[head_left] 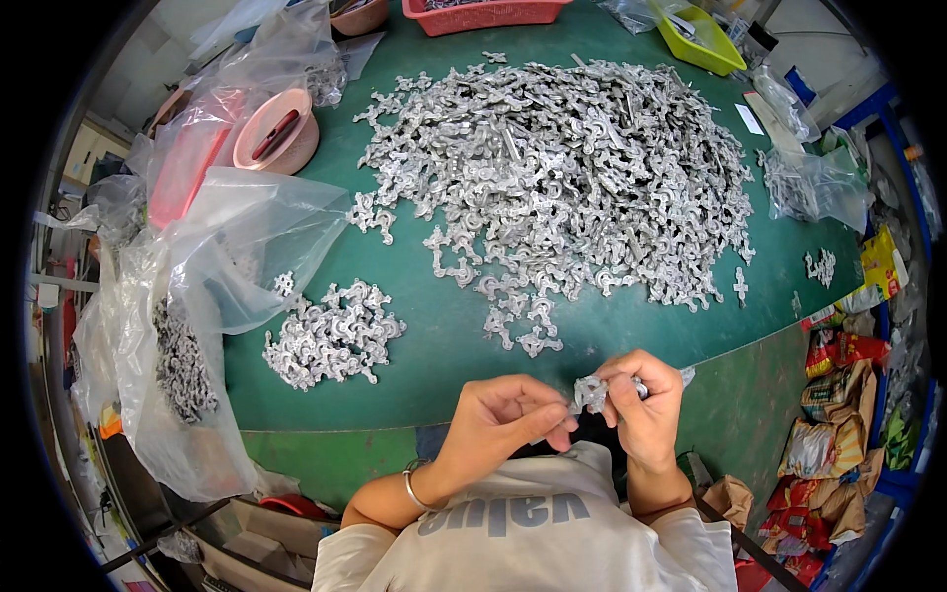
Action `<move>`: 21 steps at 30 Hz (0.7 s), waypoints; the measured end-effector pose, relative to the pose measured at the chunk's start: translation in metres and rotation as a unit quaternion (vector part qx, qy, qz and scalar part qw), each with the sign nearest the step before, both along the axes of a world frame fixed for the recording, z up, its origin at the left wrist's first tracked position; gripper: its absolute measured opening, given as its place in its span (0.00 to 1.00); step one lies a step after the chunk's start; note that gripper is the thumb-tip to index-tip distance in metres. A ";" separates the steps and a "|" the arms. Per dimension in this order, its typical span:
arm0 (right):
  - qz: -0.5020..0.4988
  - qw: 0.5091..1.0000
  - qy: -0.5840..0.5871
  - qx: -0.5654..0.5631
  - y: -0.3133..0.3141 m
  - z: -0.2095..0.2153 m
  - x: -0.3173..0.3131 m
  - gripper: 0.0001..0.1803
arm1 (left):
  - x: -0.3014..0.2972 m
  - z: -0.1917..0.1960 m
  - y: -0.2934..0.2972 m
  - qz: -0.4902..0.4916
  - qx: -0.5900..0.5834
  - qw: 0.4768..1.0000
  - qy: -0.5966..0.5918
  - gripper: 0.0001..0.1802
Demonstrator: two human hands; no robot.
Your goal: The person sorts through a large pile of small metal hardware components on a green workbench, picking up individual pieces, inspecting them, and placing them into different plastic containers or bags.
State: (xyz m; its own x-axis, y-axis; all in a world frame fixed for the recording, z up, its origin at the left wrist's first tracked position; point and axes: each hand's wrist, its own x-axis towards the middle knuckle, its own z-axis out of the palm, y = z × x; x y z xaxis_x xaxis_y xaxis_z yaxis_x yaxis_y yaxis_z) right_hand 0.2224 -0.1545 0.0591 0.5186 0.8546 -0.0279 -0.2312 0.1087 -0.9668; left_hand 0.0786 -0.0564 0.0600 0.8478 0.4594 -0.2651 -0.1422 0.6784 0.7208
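Observation:
Just past the table's near edge, my right hand pinches a small silver-grey metal part between thumb and fingers. A shiny rounded metal end also shows among those fingers; its kind I cannot make out. My left hand, with a bracelet at the wrist, has its thumb and fingers pressed together right at the left side of the part. What those fingertips hold is too small to name. Ahead lies a large heap of similar branched metal parts. A smaller pile sits to the left.
A green table carries everything. Clear plastic bags drape over its left side, near a pink bowl with a red-handled tool. Red and yellow-green baskets stand at the back. Colourful packets hang on the right.

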 end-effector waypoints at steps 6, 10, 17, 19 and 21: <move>0.009 0.994 -0.100 0.046 0.003 -0.001 0.006 0.08 | 0.003 0.007 -0.005 0.084 0.288 0.954 0.019 0.10; 0.022 0.999 0.019 0.025 0.000 0.005 0.004 0.08 | 0.004 0.012 -0.005 0.079 0.428 0.901 0.003 0.17; 0.043 0.995 0.078 0.032 0.000 0.006 0.003 0.10 | 0.006 0.015 -0.007 0.066 0.435 0.897 -0.037 0.19; 0.048 0.995 0.080 0.044 0.000 0.007 0.004 0.10 | 0.007 0.015 -0.007 0.058 0.427 0.902 -0.039 0.19; 0.051 0.995 0.076 0.048 0.000 0.008 0.005 0.10 | 0.008 0.015 -0.008 0.056 0.424 0.903 -0.042 0.19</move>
State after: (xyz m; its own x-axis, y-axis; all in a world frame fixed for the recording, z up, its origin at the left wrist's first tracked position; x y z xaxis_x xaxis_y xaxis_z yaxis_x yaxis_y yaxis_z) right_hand 0.2270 -0.1546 0.0669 0.4255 0.9048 -0.0159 -0.3891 0.1671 -0.9059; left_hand 0.0868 -0.0641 0.0750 0.7838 0.5517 0.2851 -0.2543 -0.1338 0.9578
